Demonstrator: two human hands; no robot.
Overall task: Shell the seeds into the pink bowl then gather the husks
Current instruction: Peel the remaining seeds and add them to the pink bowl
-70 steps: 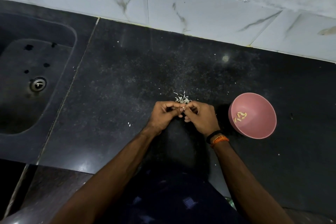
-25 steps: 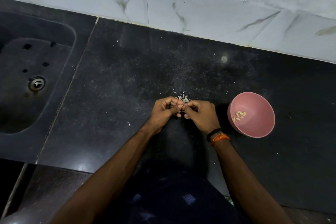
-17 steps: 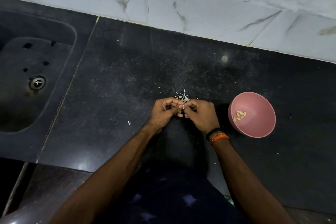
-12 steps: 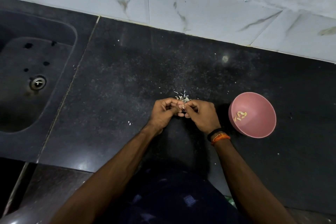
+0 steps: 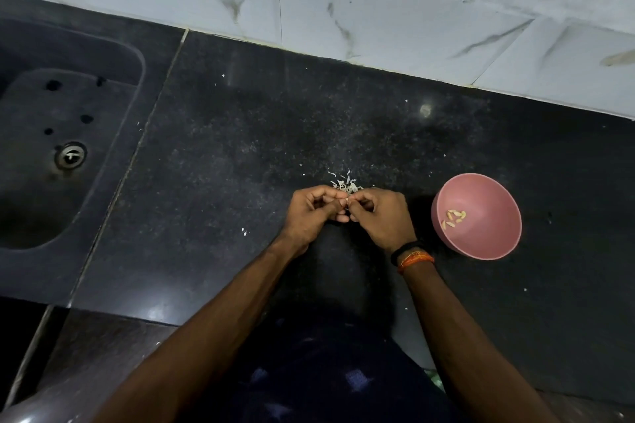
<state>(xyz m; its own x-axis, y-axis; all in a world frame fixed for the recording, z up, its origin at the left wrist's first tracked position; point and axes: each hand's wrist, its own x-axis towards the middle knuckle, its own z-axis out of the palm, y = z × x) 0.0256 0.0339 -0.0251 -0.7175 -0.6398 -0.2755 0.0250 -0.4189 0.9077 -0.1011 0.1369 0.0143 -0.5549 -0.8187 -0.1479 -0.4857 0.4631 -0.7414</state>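
Between both sets of fingertips, at frame centre, sits a tiny pale seed (image 5: pixel 347 199), pinched from both sides; too small to tell more. Left hand (image 5: pixel 314 213) comes in from 7 o'clock, fingers curled, thumb and forefinger nipped on the seed. Right hand (image 5: pixel 379 216) comes from 5 o'clock, same curled pinch, wristbands (image 5: pixel 412 256) on the wrist. Husk pile (image 5: pixel 345 184) lies at 12 o'clock of the grip, just beside the knuckles, w/ stray flecks scattered around. Pink bowl (image 5: pixel 481 244) at 3 o'clock of the hands, near but apart, few shelled kernels (image 5: pixel 454 216) inside. Black counter (image 5: pixel 240 148) has open room at 9–12 o'clock; marble wall (image 5: pixel 378 10) bounds it along the top. Sink (image 5: pixel 62 148) edge at 9 o'clock, well apart. Counter's front edge runs under the forearms at 6 o'clock.
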